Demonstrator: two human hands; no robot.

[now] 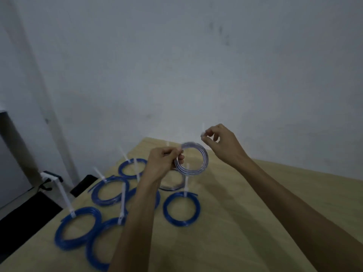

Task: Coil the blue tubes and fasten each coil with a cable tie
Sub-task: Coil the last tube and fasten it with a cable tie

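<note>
I hold a pale, nearly clear tube coil [203, 161] up above the wooden table [245, 203]. My left hand [163, 163] pinches the coil's left side. Up and to the right of the coil, my right hand [222, 143] pinches a white cable tie [203, 128] between thumb and finger. Several blue tube coils lie on the table, each with a white tie sticking up: one at the front left [77, 228], one beside it [102, 244], one in the middle [181, 208], one further back [110, 190] and one at the far left [132, 168].
Another pale coil [172, 186] lies flat under my left hand. The table's left edge drops to a dark floor with a black object [83, 184] and a white fixture [51, 176]. A grey-white wall [176, 65] rises just behind the table.
</note>
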